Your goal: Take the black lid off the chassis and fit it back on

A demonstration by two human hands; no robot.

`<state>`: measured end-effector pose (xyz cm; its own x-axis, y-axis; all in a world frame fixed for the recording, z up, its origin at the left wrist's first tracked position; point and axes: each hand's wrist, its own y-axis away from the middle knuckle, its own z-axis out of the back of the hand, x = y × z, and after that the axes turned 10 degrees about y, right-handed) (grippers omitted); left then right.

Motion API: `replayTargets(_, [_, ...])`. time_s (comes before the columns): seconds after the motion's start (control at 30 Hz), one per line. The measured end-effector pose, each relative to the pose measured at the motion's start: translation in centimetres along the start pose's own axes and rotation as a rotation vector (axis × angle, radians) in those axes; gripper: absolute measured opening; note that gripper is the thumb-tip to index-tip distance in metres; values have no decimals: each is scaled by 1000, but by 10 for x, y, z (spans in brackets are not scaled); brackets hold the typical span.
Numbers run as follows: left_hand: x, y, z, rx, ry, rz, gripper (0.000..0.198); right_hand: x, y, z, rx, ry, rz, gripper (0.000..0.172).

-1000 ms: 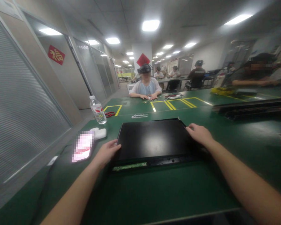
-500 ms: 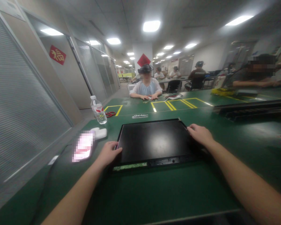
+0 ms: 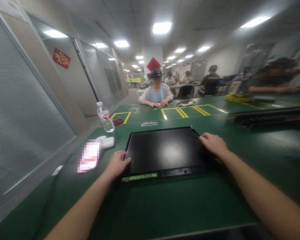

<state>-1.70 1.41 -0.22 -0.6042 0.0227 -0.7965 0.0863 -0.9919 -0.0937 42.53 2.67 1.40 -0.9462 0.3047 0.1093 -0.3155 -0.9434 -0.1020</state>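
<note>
A black flat display panel (image 3: 150, 151) lies face up on the green table in front of me, with a light glaring on its dark screen. Along its near edge runs a green strip (image 3: 140, 177) that looks like a circuit board. My left hand (image 3: 118, 162) grips the panel's left edge, thumb on top and the other fingers at the side. On the opposite edge, near the far right corner, my right hand (image 3: 213, 143) is closed round the rim. Both hands' lower fingers are partly hidden.
Left of the panel are a lit phone (image 3: 89, 156), a white case (image 3: 107, 142), a water bottle (image 3: 105, 117) and red-handled scissors (image 3: 118, 122). A co-worker (image 3: 156, 91) sits across the table (image 3: 180, 206). Long black parts (image 3: 267, 116) lie at the right. Yellow tape (image 3: 182, 112) marks the far side.
Almost nothing differs; my hands keep the same hold on the panel. Across the table, the co-worker's hands have shifted slightly.
</note>
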Motion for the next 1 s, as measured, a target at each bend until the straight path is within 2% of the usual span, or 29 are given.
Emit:
replayTargets(0.3, [0, 2, -3, -34, 40, 2, 18, 2, 4, 0, 0, 35, -2, 49])
replayTargets(0.7, [13, 1, -10, -111, 137, 52, 35, 5, 10, -4, -21, 68, -4, 46])
replayTargets(1.0, [14, 0, -11, -99, 68, 23, 34, 7, 10, -3, -11, 105, -4, 46])
